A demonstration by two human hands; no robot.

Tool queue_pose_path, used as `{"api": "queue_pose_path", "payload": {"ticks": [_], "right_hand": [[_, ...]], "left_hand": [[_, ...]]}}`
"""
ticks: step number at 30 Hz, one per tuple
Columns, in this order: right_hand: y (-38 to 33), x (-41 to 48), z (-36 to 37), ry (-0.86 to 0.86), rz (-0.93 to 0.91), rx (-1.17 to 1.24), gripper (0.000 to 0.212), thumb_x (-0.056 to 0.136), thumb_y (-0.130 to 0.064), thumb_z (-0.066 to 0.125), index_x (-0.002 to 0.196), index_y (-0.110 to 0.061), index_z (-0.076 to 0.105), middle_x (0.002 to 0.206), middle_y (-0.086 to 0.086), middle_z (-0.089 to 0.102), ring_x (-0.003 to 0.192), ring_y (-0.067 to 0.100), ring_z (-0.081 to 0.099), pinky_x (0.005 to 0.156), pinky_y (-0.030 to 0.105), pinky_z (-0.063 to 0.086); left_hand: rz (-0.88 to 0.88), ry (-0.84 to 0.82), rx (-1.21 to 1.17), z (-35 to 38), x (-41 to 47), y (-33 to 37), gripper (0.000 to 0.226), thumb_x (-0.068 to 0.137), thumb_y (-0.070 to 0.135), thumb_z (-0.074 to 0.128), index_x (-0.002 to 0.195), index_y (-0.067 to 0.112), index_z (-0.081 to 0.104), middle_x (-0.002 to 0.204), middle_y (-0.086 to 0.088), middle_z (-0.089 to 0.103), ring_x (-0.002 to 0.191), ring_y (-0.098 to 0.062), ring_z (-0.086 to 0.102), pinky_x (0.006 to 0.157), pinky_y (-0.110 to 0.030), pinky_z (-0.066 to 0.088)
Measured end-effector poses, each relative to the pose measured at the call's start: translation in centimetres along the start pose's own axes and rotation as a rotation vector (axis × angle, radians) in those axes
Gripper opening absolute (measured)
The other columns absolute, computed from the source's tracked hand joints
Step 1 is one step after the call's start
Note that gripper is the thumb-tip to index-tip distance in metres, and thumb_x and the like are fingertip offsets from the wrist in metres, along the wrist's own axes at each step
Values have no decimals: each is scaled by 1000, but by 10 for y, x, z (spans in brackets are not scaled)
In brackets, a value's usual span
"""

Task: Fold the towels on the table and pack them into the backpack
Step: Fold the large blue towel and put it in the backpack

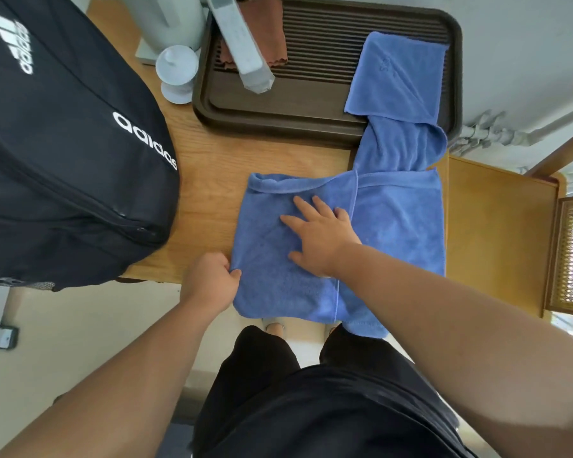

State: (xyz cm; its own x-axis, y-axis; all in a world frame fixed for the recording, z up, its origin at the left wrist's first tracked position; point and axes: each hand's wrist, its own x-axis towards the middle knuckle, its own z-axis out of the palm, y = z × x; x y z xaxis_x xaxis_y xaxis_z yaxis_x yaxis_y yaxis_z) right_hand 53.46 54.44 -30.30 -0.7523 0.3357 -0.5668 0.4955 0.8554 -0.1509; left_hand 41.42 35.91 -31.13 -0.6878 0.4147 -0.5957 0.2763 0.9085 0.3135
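Two blue towels appear to be laid out: the near towel [268, 226] is spread on the table [205, 180] just right of the backpack [63, 160], its front edge hanging over; the far towel [401, 74] is draped from the tray [457, 61] down to it. The cloth is judged soft, light and limp, so it is best taken by an edge or corner and pressed flat at the fold. Its left edge is pinched by the left hand [209, 279]; the right hand [321, 236] is laid flat upon the folded layer, fingers spread.

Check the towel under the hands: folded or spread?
Partly folded: the towel has one layer doubled over, hem visible beside the right hand; left hand pinches its edge.
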Motion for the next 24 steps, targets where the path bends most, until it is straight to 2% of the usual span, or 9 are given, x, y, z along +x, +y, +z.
{"api": "queue_pose_path", "payload": {"ticks": [4,6,8,10,11,13,16,20,24], "right_hand": [[-19,-9,9,-8,-6,45,74,91,-58,52,155,-39,21,169,-2,-2,155,29,1,119,54,17],[-21,-14,7,8,16,66,69,93,-57,52,154,-37,27,168,-1,6,153,28,7,118,51,20],[-16,-18,2,131,57,141,55,94,-50,54,145,-31,45,156,1,33,143,29,29,111,47,31],[-6,-20,-4,350,114,219,39,93,-37,58,129,-23,60,128,3,53,120,31,48,96,46,42],[3,-20,-6,452,160,251,33,91,-29,60,123,-20,63,119,5,56,110,33,51,89,47,46],[22,-19,-12,542,263,320,33,90,-17,57,122,-19,64,115,7,54,105,34,53,85,47,48],[49,-14,-20,465,340,300,42,91,-8,50,131,-19,59,124,7,50,109,34,52,84,46,49],[67,-3,-26,366,258,139,47,92,-10,52,136,-24,55,126,1,51,106,30,52,86,43,50],[67,4,-37,296,217,56,40,90,-13,53,128,-26,56,111,0,57,100,27,54,80,37,46]], "left_hand": [[16,-52,103,-16,-2,-16,26,92,25,68,72,15,55,73,-4,62,66,-20,57,54,-30,40],[66,-21,143,-23,-1,-12,22,91,31,69,83,18,53,78,-1,61,68,-18,56,52,-28,37],[133,21,100,-29,7,-2,26,88,35,70,95,21,50,82,1,60,73,-19,59,55,-31,43],[200,30,13,-32,19,10,33,86,36,71,107,25,48,89,3,60,82,-22,61,66,-37,52],[231,23,-29,-33,26,17,37,85,35,71,113,27,48,94,3,60,86,-23,61,71,-39,53],[290,25,-80,-34,42,31,46,83,31,72,121,30,47,107,0,59,93,-23,61,77,-40,53],[346,84,-70,-33,62,49,50,82,21,73,125,30,49,124,-4,53,105,-26,59,86,-45,54],[331,88,21,-30,82,60,47,85,11,68,128,24,55,125,-9,46,105,-32,58,89,-49,53],[441,142,77,-33,89,64,9,92,14,59,97,19,64,106,-4,47,86,-29,56,76,-48,54]]}}
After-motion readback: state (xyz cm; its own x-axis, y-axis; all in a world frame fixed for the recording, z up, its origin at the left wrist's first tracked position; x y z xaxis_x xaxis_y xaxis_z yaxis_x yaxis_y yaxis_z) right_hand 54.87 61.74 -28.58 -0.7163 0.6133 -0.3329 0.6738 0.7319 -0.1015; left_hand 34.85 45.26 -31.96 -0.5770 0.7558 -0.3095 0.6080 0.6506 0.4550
